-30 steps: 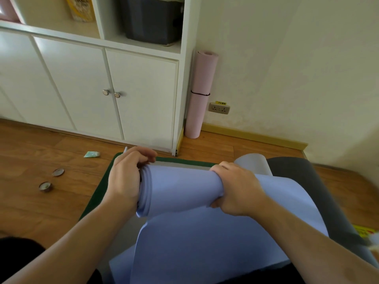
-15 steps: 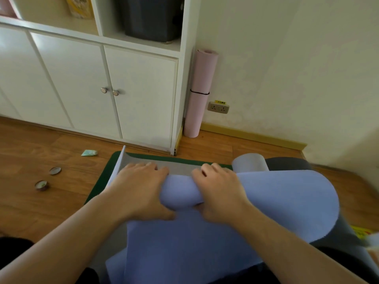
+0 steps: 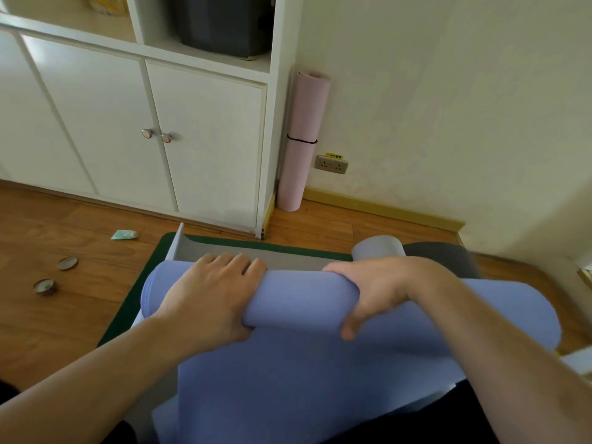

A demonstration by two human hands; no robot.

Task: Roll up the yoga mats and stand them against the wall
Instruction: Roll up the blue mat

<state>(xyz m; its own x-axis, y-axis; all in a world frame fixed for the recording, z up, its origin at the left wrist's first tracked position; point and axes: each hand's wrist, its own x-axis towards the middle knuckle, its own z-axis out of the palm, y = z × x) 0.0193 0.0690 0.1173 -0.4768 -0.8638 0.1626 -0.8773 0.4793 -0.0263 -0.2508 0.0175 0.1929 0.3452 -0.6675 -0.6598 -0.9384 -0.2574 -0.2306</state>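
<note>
Since 0.5 s ago both hands spread apart along the blue mat (image 3: 304, 296). Left hand (image 3: 208, 299) & right hand (image 3: 374, 290) curl over the roll, gripping it, above the green mat (image 3: 134, 293) on floor. Tip: keep ends even, wrap tight, roll w/ equal pressure.

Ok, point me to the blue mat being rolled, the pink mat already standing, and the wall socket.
blue mat (image 3: 304, 299), head view, on the rolled part between the two hands.
pink mat (image 3: 302, 139), head view, mid-height of the upright roll, near its black band.
wall socket (image 3: 331, 164), head view, middle of its faceplate.
</note>
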